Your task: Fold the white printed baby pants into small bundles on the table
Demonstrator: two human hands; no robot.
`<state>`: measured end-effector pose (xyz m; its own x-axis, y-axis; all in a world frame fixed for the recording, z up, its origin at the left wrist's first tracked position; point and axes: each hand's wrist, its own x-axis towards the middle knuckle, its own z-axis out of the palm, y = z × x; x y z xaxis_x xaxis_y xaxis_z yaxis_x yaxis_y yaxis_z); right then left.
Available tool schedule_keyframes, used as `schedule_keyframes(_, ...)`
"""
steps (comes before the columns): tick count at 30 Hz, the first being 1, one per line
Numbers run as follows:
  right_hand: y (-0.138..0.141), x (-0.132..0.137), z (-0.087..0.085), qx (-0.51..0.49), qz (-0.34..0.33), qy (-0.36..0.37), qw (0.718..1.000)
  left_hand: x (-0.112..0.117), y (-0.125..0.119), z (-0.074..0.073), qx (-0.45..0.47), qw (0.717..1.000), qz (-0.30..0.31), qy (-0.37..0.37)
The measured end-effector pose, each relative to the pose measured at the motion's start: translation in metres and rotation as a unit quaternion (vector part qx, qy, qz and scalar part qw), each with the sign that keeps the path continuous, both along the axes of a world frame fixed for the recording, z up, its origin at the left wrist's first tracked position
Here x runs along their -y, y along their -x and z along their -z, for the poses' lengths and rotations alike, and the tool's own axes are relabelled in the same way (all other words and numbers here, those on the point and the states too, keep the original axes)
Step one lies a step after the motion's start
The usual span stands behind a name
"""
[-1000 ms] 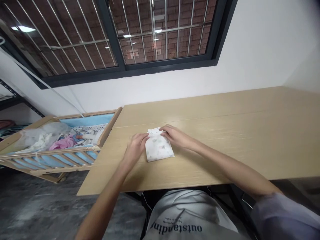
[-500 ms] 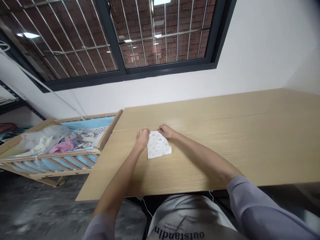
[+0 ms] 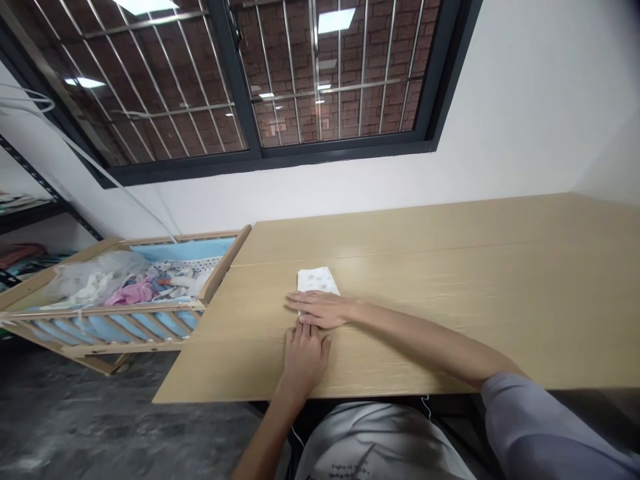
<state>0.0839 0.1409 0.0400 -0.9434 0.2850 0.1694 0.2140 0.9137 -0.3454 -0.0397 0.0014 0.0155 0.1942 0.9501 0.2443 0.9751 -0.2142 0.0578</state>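
Observation:
A small folded white cloth with a faint print point(image 3: 317, 281) lies on the light wooden table point(image 3: 450, 280). My right hand point(image 3: 323, 309) lies flat across its near part, fingers stretched out to the left and pressing down. My left hand point(image 3: 304, 355) rests on the table just in front of it, fingers extended forward and touching the right hand's edge. Neither hand grips anything. The near half of the cloth is hidden under my right hand.
A wooden baby crib point(image 3: 120, 293) with a blue lining and a heap of mixed clothes stands against the table's left end. Behind the table rise a white wall and a barred window point(image 3: 300, 73). A dark shelf point(image 3: 30, 213) is at far left.
Both hands were pinching the cloth's far corners. They have drawn back toward me; the cloth now looks narrower and folded over, with the right hand flat on it and the left hand below.

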Motion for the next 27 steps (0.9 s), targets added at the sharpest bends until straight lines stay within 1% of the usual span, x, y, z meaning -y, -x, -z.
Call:
schedule_keyframes(3, 0.002, -0.014, 0.019, 0.036, 0.024, 0.03, 0.999, -0.002, 0.003, 0.005, 0.003, 1.0, 0.005, -0.016)
schedule_keyframes(5, 0.001, -0.03, 0.025, 0.04, 0.048, 0.031, 0.998, -0.003, 0.005, 0.005, 0.0, 1.0, 0.01, -0.026)
schedule_keyframes(9, -0.001, -0.064, 0.026, 0.053, 0.098, 0.01, 0.994, -0.002, 0.007, 0.007, -0.01, 1.0, 0.009, -0.026)
schedule_keyframes(12, -0.003, -0.087, 0.025, 0.06, 0.117, 0.004, 0.991, -0.002, 0.006, 0.009, -0.008, 1.0, 0.01, -0.029)
schedule_keyframes(16, -0.006, -0.103, 0.026, 0.039, 0.146, 0.012, 0.988, -0.002, 0.004, 0.006, 0.004, 1.0, 0.005, -0.018)
schedule_keyframes(19, -0.007, -0.102, 0.021, 0.021, 0.176, 0.032, 0.984, -0.006, 0.007, -0.001, 0.024, 1.0, 0.006, -0.003)
schedule_keyframes(21, -0.01, -0.094, 0.012, -0.002, 0.197, 0.039, 0.98, -0.01, 0.015, -0.007, 0.047, 0.999, 0.025, 0.001)
schedule_keyframes(24, -0.024, -0.07, -0.006, -0.065, 0.218, 0.008, 0.974, -0.019, 0.034, -0.013, 0.071, 0.996, 0.052, -0.013)
schedule_keyframes(26, -0.04, -0.046, -0.016, -0.089, 0.211, -0.016, 0.973, -0.024, 0.046, -0.016, 0.07, 0.995, 0.063, -0.034)
schedule_keyframes(27, -0.049, -0.034, -0.019, -0.085, 0.2, -0.017, 0.976, -0.027, 0.05, -0.016, 0.066, 0.994, 0.072, -0.042)
